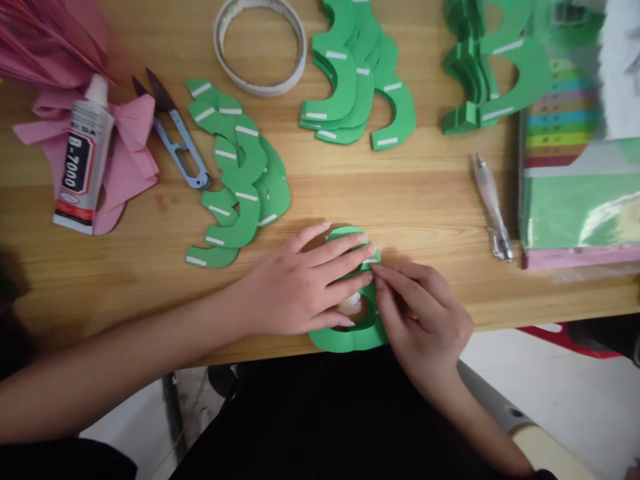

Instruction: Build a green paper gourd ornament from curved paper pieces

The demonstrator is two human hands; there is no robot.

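Green cutout (350, 339) under both hands (300, 290)

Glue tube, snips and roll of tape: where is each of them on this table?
Glue tube (79, 167), head view, on its black label.
Snips (201, 180), head view, on the looped end of the blue handle.
Roll of tape (260, 87), head view, on its near rim.

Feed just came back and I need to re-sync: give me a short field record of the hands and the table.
Left hand: flat, pressing the green paper piece at the table edge
Right hand: fingertips pinching its white strip
Left of hands: green pile, snips, glue tube
Far side: tape roll, more green piles
Right: pen, paper stack
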